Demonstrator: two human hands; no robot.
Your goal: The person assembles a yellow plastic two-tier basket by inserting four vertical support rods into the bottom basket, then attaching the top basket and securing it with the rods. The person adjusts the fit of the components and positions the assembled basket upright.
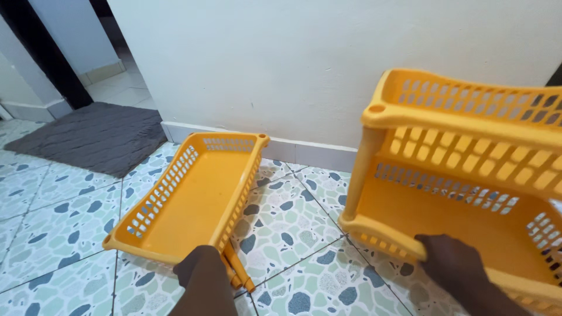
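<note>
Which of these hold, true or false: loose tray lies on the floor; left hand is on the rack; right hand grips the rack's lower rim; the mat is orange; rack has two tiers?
1. A loose yellow tray lies on the tiled floor. True.
2. The left hand is on the rack. False: it is at the loose tray's near edge.
3. The right hand grips the two-tier rack at its lower rim. True.
4. The mat is orange. False: dark grey.
5. The rack shows two tiers. True.

Left hand (202,269) low at bottom centre, knuckles up, fingers curled under in a loose fist. Right hand (453,266) further out to the right, palm down, fingers (430,241) hooked forward and clamped tight. Both forearms reaching in from below.
</note>
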